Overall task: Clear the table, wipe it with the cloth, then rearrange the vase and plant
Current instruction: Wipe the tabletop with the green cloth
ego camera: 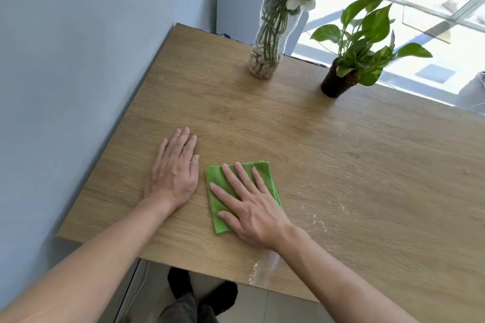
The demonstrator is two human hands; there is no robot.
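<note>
A folded green cloth (217,199) lies flat on the wooden table (328,155) near its front edge. My right hand (249,207) presses down on the cloth with fingers spread. My left hand (174,169) rests palm-down on bare wood just left of the cloth, holding nothing. At the far edge stands a tall clear glass vase (273,34) with pebbles, green stems and flowers. To its right sits a small leafy plant (367,42) in a dark pot (336,82).
A pale blue wall (78,60) runs along the table's left side. A bright window (433,8) and a white box lie behind the far edge. White streaks mark the wood right of the cloth. My dark shoes show under the front edge.
</note>
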